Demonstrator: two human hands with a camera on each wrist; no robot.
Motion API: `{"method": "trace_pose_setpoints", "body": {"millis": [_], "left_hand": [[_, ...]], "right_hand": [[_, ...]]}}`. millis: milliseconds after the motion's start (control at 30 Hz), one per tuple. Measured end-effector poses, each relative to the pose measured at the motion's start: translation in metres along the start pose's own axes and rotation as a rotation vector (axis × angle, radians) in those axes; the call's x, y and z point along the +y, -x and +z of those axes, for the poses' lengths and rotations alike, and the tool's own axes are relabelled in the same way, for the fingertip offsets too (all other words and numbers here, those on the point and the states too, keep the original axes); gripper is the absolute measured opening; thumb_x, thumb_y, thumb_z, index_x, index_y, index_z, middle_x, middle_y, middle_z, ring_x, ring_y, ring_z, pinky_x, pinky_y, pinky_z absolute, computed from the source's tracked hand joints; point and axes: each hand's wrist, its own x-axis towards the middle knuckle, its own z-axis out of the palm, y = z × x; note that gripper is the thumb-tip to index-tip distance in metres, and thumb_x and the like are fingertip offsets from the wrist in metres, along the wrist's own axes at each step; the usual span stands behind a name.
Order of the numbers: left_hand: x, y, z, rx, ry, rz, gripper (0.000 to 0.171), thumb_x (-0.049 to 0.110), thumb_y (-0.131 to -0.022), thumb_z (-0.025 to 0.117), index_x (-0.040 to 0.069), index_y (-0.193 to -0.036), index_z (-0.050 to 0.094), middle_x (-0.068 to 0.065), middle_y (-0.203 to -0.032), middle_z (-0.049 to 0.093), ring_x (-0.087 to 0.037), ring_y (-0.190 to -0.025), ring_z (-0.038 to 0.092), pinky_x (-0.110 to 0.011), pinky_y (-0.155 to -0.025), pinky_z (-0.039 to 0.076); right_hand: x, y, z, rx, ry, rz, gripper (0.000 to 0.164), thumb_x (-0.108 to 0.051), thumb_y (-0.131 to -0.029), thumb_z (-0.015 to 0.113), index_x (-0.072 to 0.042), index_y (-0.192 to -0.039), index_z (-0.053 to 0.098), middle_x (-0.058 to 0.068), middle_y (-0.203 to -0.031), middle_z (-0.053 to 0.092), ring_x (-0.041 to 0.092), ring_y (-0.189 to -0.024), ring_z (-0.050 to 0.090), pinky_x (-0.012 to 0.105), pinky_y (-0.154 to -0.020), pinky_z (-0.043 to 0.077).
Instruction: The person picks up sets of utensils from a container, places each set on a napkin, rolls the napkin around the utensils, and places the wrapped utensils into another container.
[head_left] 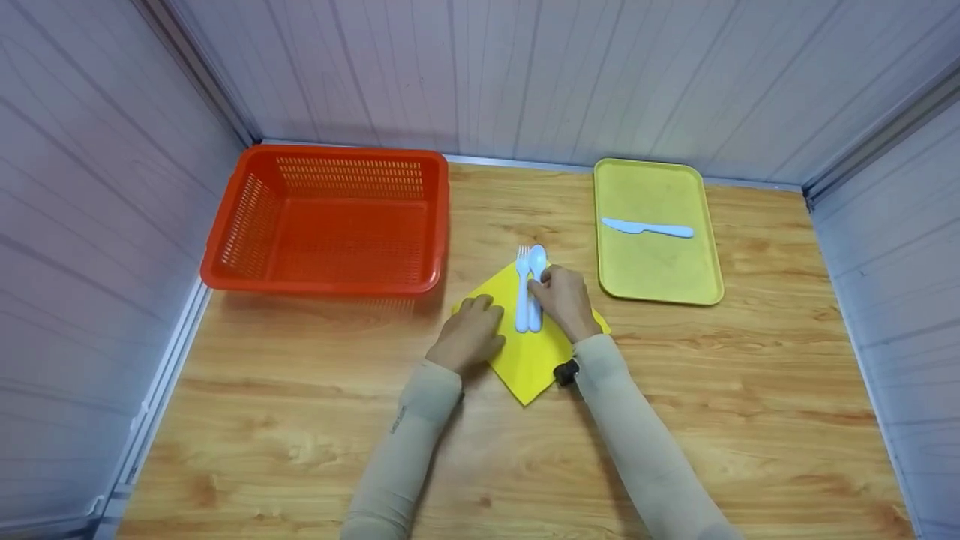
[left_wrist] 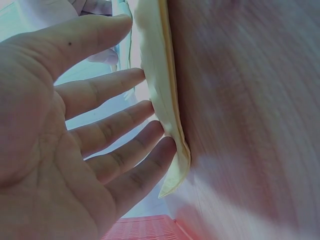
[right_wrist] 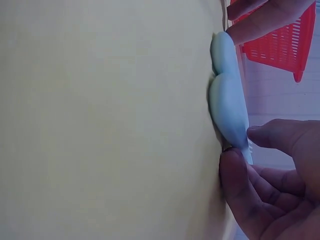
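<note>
A folded yellow napkin (head_left: 525,367) lies cornerwise on the wooden table, with a pale blue fork (head_left: 522,296) and a matching spoon (head_left: 537,259) side by side on top of it. My left hand (head_left: 469,334) rests its fingertips on the napkin's left corner. In the left wrist view, those fingers are spread and nearly straight against the folded cloth (left_wrist: 159,65). Thumb and finger of my right hand (head_left: 566,300) pinch the spoon along its right side. The right wrist view shows the spoon's rounded handle (right_wrist: 227,105) lying against the fork's handle (right_wrist: 222,52).
An orange-red plastic basket (head_left: 322,287) stands at the back left. At the back right lies a yellow tray (head_left: 660,277) bearing a pale blue knife (head_left: 649,228). Pale panel walls (head_left: 510,82) enclose the table (head_left: 300,450) at the back and both sides.
</note>
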Motion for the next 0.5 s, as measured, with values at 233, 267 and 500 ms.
{"method": "trace_pose_setpoints", "body": {"millis": [233,267,500], "left_hand": [[-0.0001,0.0006,-0.0008,0.006,-0.008,0.012,0.041,0.022,-0.096,0.060,0.003,-0.133,0.060,-0.018,-0.149,0.042,-0.037,-0.135,0.039,-0.051,-0.107,0.039],[-0.0002,0.0004,-0.0007,0.004,-0.008,0.011,0.042,0.022,-0.096,0.060,0.003,-0.133,0.060,-0.019,-0.149,0.042,-0.038,-0.135,0.039,-0.051,-0.107,0.039],[0.0011,-0.0015,-0.0023,-0.010,0.007,-0.004,0.046,0.023,-0.097,0.059,0.004,-0.139,0.055,-0.018,-0.150,0.042,-0.036,-0.136,0.039,-0.051,-0.109,0.037]], "right_hand": [[-0.0004,0.0000,-0.0017,-0.011,0.004,0.004,0.025,-0.023,-0.096,0.065,0.000,-0.094,0.074,0.010,-0.081,0.070,0.018,-0.064,0.062,0.033,-0.060,0.052],[-0.0003,0.0000,-0.0018,-0.012,0.006,0.008,0.025,-0.023,-0.096,0.064,0.000,-0.094,0.074,0.009,-0.080,0.069,0.017,-0.064,0.061,0.032,-0.060,0.052],[0.0009,-0.0003,-0.0030,-0.010,0.006,0.007,0.025,-0.023,-0.095,0.065,0.000,-0.092,0.072,0.011,-0.082,0.070,0.019,-0.066,0.063,0.033,-0.060,0.053]]}}
